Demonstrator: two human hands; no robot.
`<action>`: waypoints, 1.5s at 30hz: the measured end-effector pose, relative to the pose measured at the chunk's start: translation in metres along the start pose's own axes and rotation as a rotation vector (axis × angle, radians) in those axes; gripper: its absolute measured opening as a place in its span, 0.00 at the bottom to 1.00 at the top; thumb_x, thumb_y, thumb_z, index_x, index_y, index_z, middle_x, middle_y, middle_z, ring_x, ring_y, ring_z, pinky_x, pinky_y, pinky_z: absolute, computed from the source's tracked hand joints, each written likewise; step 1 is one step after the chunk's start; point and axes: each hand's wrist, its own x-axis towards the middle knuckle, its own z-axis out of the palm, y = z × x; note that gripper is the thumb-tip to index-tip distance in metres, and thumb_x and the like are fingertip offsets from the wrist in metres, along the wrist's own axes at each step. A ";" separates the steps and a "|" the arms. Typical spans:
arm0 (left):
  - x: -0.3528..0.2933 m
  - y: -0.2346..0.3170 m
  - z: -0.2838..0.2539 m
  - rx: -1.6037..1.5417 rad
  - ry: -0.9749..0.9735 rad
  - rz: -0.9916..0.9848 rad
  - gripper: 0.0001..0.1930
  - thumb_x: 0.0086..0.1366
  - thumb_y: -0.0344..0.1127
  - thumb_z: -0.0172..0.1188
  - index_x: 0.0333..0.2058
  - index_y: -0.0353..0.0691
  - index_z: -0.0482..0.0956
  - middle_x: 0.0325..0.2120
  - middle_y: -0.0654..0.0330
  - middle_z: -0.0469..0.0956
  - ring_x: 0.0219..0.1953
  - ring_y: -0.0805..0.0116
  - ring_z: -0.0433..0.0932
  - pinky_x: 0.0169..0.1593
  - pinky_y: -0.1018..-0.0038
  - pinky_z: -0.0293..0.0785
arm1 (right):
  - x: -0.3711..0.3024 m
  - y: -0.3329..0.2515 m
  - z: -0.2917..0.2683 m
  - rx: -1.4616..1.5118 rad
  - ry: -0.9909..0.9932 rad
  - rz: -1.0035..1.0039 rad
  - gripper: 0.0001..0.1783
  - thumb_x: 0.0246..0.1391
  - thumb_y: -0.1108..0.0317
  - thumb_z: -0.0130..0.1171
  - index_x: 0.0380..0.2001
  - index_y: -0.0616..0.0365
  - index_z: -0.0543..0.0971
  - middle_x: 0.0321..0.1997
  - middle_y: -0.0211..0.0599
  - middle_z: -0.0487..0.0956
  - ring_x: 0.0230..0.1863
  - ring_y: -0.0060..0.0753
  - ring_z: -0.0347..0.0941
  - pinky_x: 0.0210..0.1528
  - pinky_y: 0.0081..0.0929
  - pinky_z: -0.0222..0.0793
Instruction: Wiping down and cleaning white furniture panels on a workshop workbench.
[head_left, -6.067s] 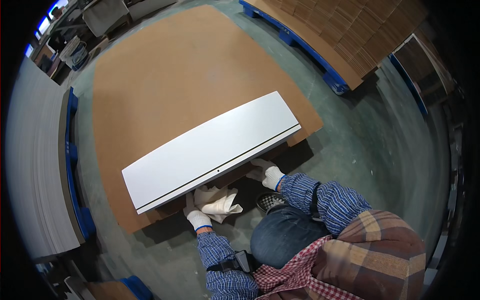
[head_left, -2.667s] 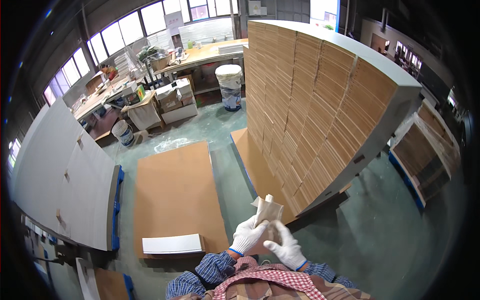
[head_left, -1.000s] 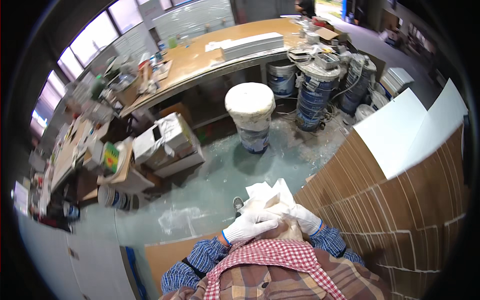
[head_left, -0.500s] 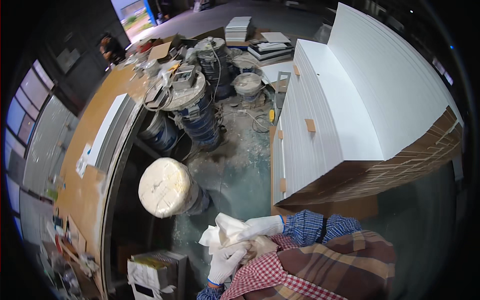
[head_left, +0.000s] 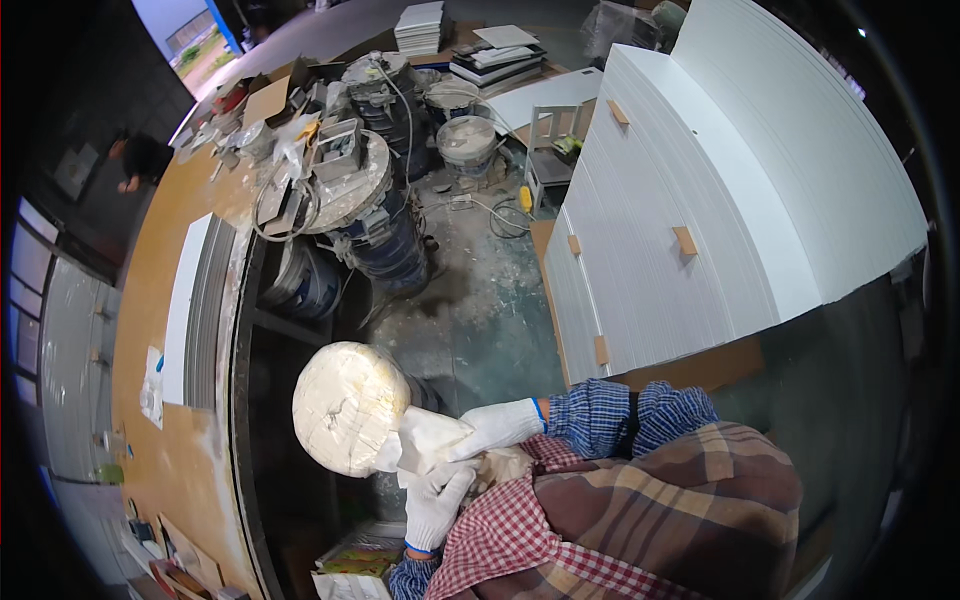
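A crumpled white cloth (head_left: 428, 438) is held between both hands at the lower centre of the frame, in front of a checked red-and-white apron (head_left: 505, 525). The left hand (head_left: 437, 507), in a white glove, comes up from the lower edge, its grip bent inward and pinching the lower side of the cloth. The right hand (head_left: 497, 428), gloved alike, reaches in from the right below a blue striped sleeve (head_left: 592, 415), its grip closed on the cloth's right side with the fingers pointing left. The upper left part of the cloth overlaps the edge of a bucket (head_left: 345, 405) with a pale, wrapped top; whether they touch I cannot tell. To the left, a worktop (head_left: 192, 465) runs up the frame, bearing a stack of white panels (head_left: 198, 312) near its inner edge. At upper centre-left stand blue drums (head_left: 378, 240), one carrying a small grey crate (head_left: 338, 148) on its crusted lid. A co-worker (head_left: 148, 160) in dark clothing is at the worktop's far end, upper left. A tall stack of white boards (head_left: 650, 260) fills the upper right, with small brown blocks (head_left: 684, 240) against its side. Between drums and boards, a yellow object (head_left: 526, 198) and a looped cable (head_left: 505, 228) lie on the stained floor (head_left: 490, 320).
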 end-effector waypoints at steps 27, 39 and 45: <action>0.046 -0.010 -0.205 0.321 -0.445 0.329 0.13 0.72 0.38 0.56 0.41 0.36 0.86 0.33 0.60 0.86 0.38 0.72 0.80 0.46 0.74 0.76 | 0.125 -0.021 0.103 0.406 0.602 0.001 0.17 0.65 0.66 0.58 0.53 0.64 0.80 0.44 0.35 0.83 0.42 0.30 0.80 0.44 0.26 0.78; 0.008 -0.030 -0.421 -0.161 0.773 0.078 0.18 0.70 0.41 0.60 0.53 0.35 0.81 0.42 0.58 0.84 0.43 0.71 0.82 0.47 0.75 0.78 | 0.235 -0.070 0.062 0.427 0.596 -0.001 0.25 0.61 0.71 0.61 0.60 0.66 0.72 0.55 0.37 0.79 0.53 0.30 0.77 0.56 0.28 0.74; 0.051 -0.041 -0.555 -0.309 0.916 -0.079 0.35 0.70 0.55 0.58 0.64 0.32 0.67 0.57 0.50 0.74 0.48 0.60 0.80 0.45 0.70 0.82 | 0.316 -0.087 0.053 0.252 0.737 -0.050 0.26 0.61 0.70 0.62 0.61 0.65 0.72 0.52 0.34 0.80 0.50 0.27 0.77 0.54 0.25 0.74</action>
